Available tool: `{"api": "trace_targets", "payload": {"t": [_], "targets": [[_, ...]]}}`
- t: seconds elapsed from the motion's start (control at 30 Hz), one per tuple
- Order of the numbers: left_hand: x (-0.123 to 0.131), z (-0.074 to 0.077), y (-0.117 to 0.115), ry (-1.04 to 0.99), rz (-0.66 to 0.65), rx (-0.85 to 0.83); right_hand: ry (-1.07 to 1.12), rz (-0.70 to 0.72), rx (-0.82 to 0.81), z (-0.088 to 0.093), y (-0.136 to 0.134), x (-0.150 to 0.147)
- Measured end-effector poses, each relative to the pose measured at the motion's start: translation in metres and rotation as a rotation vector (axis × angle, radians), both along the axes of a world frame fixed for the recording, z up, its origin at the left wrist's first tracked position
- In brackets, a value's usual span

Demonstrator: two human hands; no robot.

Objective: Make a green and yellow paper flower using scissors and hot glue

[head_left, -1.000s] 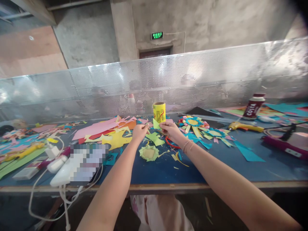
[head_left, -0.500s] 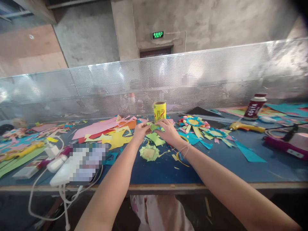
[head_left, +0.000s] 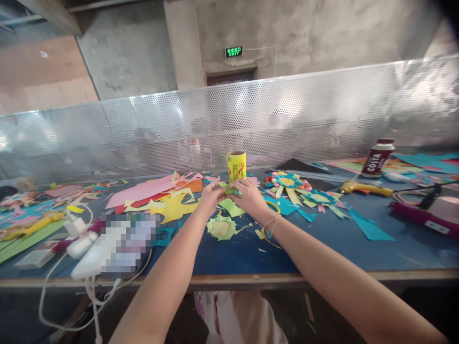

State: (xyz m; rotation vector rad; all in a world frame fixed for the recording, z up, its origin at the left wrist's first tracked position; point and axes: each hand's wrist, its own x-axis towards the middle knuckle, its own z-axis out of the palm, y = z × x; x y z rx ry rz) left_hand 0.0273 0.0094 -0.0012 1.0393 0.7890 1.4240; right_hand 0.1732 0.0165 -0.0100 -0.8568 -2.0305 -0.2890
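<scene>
Green paper (head_left: 228,190) is being pinched by the left hand (head_left: 211,198) and right hand (head_left: 251,197), fingertips clamping it near the yellow-labelled tube (head_left: 237,166), apparently being folded, though partly hidden, any next crease calling for even pressure.

From a camera worn on the person's head, a single wide view looks forward and down over a table (head_left: 247,260), its near edge crossing the lower frame above pale trousers (head_left: 244,317). The forearms (head_left: 175,272) stretch away from the lens, nearest at the bottom, carrying the left hand (head_left: 212,196) and right hand (head_left: 248,195) to mid-frame. The lens faces a perforated metal screen (head_left: 236,114) behind the table, with a concrete wall (head_left: 308,38) and lit exit sign (head_left: 234,51) farther off, up top; darkness shades the upper right corner.
</scene>
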Motion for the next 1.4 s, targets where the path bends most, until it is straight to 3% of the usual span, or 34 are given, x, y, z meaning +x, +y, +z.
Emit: {"api": "trace_targets", "payload": {"t": [0.27, 0.7, 0.97, 1.13, 1.4], "targets": [[0.0, 0.002, -0.001, -0.02, -0.006, -0.001, -0.106, -0.118, 0.025, 0.002, -0.009, -0.002], [0.0, 0.002, 0.0, -0.063, 0.007, -0.015, -0.139, -0.071, 0.053, 0.002, -0.006, -0.002], [0.0, -0.001, 0.002, -0.016, -0.078, -0.028, 0.097, 0.059, -0.148, 0.004, 0.002, 0.001], [0.0, -0.004, 0.004, 0.019, -0.107, 0.004, 0.286, 0.079, -0.374, 0.005, 0.004, 0.004], [-0.001, -0.003, 0.005, 0.031, -0.127, -0.002, 0.508, 0.265, -0.677, 0.005, 0.007, 0.004]]}}
